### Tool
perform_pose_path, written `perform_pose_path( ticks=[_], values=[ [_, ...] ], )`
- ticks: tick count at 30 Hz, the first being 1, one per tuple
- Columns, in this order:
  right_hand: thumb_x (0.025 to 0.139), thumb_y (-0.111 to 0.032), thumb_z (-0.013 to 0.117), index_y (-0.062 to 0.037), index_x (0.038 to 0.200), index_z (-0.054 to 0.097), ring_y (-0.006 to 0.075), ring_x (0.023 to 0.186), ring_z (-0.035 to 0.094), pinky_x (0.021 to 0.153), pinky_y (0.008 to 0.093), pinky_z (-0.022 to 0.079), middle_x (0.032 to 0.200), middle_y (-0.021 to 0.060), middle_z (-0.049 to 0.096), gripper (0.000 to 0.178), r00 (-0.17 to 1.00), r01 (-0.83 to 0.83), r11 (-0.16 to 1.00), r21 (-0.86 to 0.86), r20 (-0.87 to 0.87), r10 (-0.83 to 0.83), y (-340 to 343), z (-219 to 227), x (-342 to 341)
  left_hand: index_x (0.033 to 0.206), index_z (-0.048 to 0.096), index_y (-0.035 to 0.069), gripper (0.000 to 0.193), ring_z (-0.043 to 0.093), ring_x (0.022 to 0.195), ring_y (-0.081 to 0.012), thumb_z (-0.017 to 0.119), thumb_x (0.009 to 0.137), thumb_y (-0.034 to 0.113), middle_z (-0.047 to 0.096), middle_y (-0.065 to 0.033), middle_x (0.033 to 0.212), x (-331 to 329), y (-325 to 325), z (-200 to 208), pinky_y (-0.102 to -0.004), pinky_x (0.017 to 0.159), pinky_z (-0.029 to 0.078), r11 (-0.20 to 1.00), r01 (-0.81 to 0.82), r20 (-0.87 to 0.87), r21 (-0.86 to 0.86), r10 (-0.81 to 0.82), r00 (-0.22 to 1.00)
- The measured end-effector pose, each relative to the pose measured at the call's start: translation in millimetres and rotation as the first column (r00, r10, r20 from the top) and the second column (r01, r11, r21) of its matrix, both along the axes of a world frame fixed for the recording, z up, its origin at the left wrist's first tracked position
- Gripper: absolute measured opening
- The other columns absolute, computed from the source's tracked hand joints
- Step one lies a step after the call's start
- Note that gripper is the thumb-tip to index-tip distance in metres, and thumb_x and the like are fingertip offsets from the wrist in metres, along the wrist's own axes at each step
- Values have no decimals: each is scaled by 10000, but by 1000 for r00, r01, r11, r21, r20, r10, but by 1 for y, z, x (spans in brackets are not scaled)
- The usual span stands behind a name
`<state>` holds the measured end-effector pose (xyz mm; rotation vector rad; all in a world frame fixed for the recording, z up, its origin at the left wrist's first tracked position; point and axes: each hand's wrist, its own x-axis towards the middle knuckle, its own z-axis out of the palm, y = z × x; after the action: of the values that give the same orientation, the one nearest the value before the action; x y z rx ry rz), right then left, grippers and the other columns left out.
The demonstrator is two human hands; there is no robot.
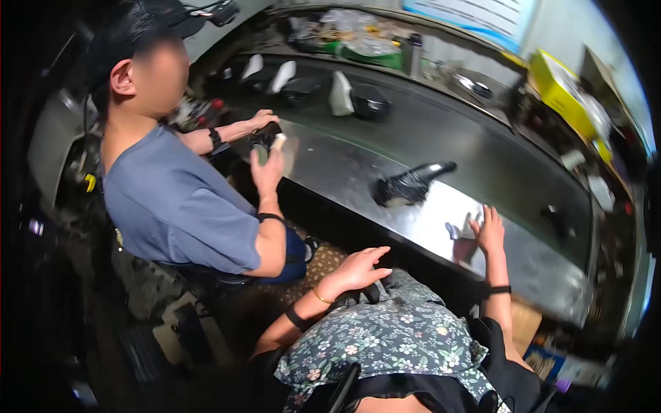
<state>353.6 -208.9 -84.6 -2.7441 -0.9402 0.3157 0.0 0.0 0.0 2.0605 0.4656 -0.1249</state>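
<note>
My right hand (489,233) rests at the front of the shiny metal table (385,160), fingers apart, with nothing held. My left hand (360,269) hovers near my floral apron (385,330), its fingers stretched out and holding nothing. On the tabletop, ahead of and between my hands, lies a glossy black shoe-shaped piece (410,186); its exact kind is hard to make out. Neither hand touches it. A bright patch of reflected light spreads beside it, toward my right hand.
A co-worker (182,199) in a grey-blue shirt stands at my left, holding a dark shoe-like piece (265,141). Several black pieces (372,102) with upright white parts line the back. A yellow box (564,93) sits on the far-right ledge.
</note>
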Motion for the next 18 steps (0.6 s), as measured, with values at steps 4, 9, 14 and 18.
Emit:
perform_pose_path(
  ticks=[4, 9, 14, 18],
  values=[
    [866, -462, 609, -38, 1470, 286, 439, 1429, 161, 1103, 640, 179, 1557, 240, 161, 806, 984, -177, 976, -124, -36, 174, -4, -47, -49, 1350, 492, 33, 585, 616, 1061, -294, 689, 864, 291, 553, -183, 1272, 13, -4, -14, -357, 866, 509, 988, -152, 29, 33, 151, 988],
    [822, -381, 627, 45, 1456, 250, 473, 1439, 48, 1124, 642, 19, 1565, 251, 96, 851, 947, -319, 941, -110, -9, 320, 16, -62, -70, 1265, 565, 20, 446, 618, 1057, -223, 682, 872, 196, 632, -134, 1180, 60, 69, -39, -329, 913, 488, 800, -581, 243, -148, 599, 763],
    [824, -401, 623, 18, 1451, 287, 473, 1434, 72, 1123, 641, 24, 1559, 246, 137, 825, 953, -299, 948, -107, -74, 293, 17, -58, -65, 1210, 587, 4, 338, 592, 933, -105, 651, 888, 85, 638, -26, 1069, 98, 192, -73, -246, 808, 481, 360, -740, 244, -568, 933, 266],
    [852, -392, 600, -14, 1400, 401, 470, 1418, 157, 1115, 646, 65, 1526, 239, 255, 694, 948, -317, 948, -16, -37, 316, 10, -68, -68, 1145, 617, 3, 262, 554, 766, -63, 581, 888, 39, 627, 9, 878, 81, 353, -105, -214, 696, 454, 287, -749, 259, -598, 953, 159]
  ],
)
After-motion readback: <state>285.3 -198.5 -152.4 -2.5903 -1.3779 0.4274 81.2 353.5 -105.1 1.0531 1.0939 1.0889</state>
